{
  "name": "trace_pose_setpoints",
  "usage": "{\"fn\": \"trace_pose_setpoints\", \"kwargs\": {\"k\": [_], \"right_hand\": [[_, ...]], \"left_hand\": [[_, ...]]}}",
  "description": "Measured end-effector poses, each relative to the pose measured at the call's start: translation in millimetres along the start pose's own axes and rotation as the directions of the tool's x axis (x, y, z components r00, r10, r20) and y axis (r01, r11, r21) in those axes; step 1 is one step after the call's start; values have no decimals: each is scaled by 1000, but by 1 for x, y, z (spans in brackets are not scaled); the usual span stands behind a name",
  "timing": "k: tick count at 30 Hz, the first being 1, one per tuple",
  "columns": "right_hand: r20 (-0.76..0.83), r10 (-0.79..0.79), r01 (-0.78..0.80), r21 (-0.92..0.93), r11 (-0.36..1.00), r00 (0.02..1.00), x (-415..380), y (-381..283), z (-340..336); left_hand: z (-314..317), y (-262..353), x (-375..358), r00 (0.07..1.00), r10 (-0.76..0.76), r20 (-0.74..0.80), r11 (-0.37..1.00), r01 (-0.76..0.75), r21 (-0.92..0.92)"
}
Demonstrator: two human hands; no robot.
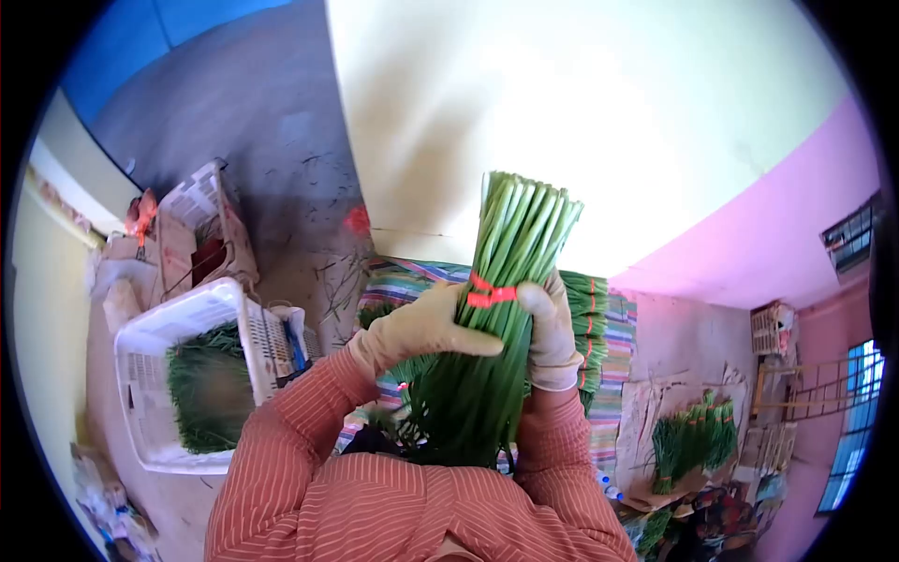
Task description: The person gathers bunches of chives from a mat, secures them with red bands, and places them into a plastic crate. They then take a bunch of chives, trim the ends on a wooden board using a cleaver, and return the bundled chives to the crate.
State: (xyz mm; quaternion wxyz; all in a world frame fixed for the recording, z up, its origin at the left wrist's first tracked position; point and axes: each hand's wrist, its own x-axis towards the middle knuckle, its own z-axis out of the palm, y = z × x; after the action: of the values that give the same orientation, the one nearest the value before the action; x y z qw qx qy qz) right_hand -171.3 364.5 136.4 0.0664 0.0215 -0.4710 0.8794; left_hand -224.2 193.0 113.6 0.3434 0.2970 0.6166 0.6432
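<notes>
Where bundles (591,323) lie, striped mat (616,361), pink wall (749,225)

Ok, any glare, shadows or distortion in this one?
In the head view, glare whitens the wall; soft shadows lie on it, left of the bundle; also in the head view, fisheye distortion curves the room, with black corners.
</notes>
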Motion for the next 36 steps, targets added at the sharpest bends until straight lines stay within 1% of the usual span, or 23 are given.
{"fn": "trace_pose_setpoints", "kwargs": {"k": [1, 2, 3, 5, 6, 7, 9, 10, 13, 14, 16, 19, 23, 24, 26, 27, 28, 29, 30, 31, 33, 34, 36], "right_hand": [[97, 57, -61, 41, 997, 994, -1, 3, 9], [149, 86, -92, 30, 995, 985, -4, 2, 19], [172, 97, -103, 22, 994, 980, -1, 3, 27], [222, 62, -43, -92, 995, 973, 9, 5, 38], [197, -40, 68, -139, 988, 980, 15, 2, 51], [155, -288, 327, -469, 820, 945, 15, -2, 54], [443, -469, 574, -798, 181, 764, 9, -29, 60], [675, -445, 692, -705, -155, 589, 12, -37, 65], [795, 56, 702, -497, -510, 604, 6, -57, 85], [802, 56, 706, -487, -514, 594, 9, -60, 86], [766, 306, 709, -261, -656, 565, 15, -63, 88], [842, 350, 674, -21, -739, 410, 11, -64, 88], [842, 351, 646, 3, -763, 410, 10, -54, 94], [847, 350, 647, 9, -762, 401, 12, -46, 93], [830, 9, 766, -511, -391, 558, 16, -30, 94], [837, 12, 775, -500, -386, 546, 11, -26, 101], [555, -48, 554, -812, 187, 830, 3, -22, 111], [216, 136, 71, -737, 672, 967, 0, -19, 118], [176, 265, -144, -503, 852, 948, 5, -10, 115], [190, 278, -148, -507, 849, 941, 8, -2, 114], [279, 274, -231, -177, 957, 920, 11, 9, 119], [318, 291, -242, -187, 952, 902, 8, 13, 124], [328, 414, -342, -254, 904, 849, -10, 10, 135]], "left_hand": [[-6, -3, -12, 994, 87, -60, 954, -66, 293], [-3, -6, -20, 960, 255, -120, 960, -236, 154], [0, 4, -29, 953, 265, -144, 957, -243, 157], [8, 27, -47, 986, 66, -152, 927, -117, -358], [7, 27, -50, 982, 35, -186, 906, -110, -409], [7, 28, -51, 977, 46, -210, 905, -130, -405], [7, 32, -54, 915, 85, -395, 892, -247, -379], [10, 40, -57, 880, 113, -461, 881, -303, -363], [9, 28, -51, 837, 207, -507, 899, -367, -240], [11, 26, -54, 821, 236, -520, 925, -354, -140], [11, 17, -57, 790, 236, -566, 947, -316, -47], [10, 9, -62, 738, 200, -645, 979, -181, 96], [18, 17, -68, 584, 226, -780, 954, 31, 299], [19, 16, -70, 575, 230, -785, 953, 30, 302], [20, 11, -71, 425, 225, -877, 974, -69, 217], [19, 6, -68, 412, 227, -883, 973, -70, 218], [17, 1, -63, 342, 362, -867, 930, -196, 310], [14, -5, -61, 251, 483, -839, 862, -308, 404], [20, 3, -75, 85, 668, -740, 714, 207, 669], [27, 3, -91, 68, 664, -745, 718, 219, 660], [41, -5, -123, 140, 337, -931, 905, 224, 361], [42, -9, -135, 492, -37, -870, 926, -311, -216], [47, -17, -146, 497, -6, -868, 948, -273, -163]]}}
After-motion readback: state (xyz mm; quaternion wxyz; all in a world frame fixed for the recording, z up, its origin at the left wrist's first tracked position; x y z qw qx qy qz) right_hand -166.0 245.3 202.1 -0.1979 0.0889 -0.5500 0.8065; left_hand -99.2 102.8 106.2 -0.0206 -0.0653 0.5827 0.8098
